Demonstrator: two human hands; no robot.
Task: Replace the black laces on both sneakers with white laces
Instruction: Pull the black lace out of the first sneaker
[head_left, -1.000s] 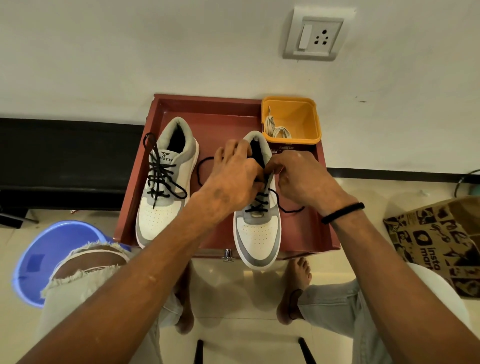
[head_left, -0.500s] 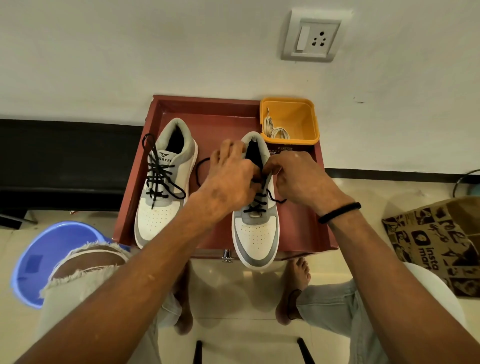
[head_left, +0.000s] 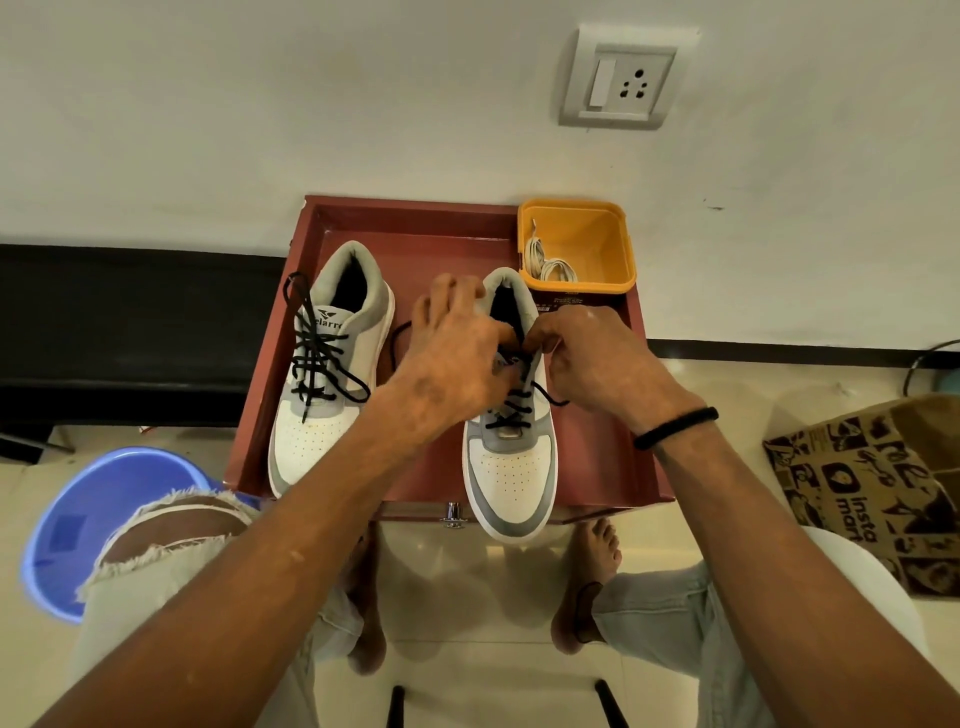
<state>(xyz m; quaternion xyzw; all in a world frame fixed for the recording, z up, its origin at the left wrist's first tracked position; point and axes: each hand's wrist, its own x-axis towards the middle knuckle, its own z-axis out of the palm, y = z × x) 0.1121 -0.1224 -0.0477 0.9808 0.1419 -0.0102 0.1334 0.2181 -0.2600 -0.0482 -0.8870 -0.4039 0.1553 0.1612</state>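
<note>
Two sneakers stand side by side on a red tray (head_left: 410, 223), toes toward the person. The left sneaker (head_left: 324, 374), at about nine o'clock on the tray, has its black lace (head_left: 317, 358) threaded through all the eyelets, with loose ends trailing off each side. The right sneaker (head_left: 511, 441), near the tray's centre and running out over its six o'clock edge, has its own black lace (head_left: 511, 410) crossed only in the lower eyelets, while slack loops lie out to both sides.

Two hands work at the right sneaker's upper eyelets. The left hand (head_left: 457, 358) lies over the shoe's tongue with its fingers curled down; they seem to pinch the lace, though the contact is hidden. The right hand (head_left: 597, 358) has thumb and forefinger pinched together on a strand of the same lace at the shoe's right side. A black band (head_left: 675, 427) circles the right wrist.

One yellow tub (head_left: 613, 244) sits at the tray's one o'clock corner, and the white laces (head_left: 548, 265) lie coiled inside it.

The tray rests against a white wall with one switch and socket plate (head_left: 626, 78) at twelve o'clock. The floor is pale tile. One blue bucket (head_left: 78, 519) stands at eight o'clock, and one printed paper bag (head_left: 872, 488) at three o'clock.
</note>
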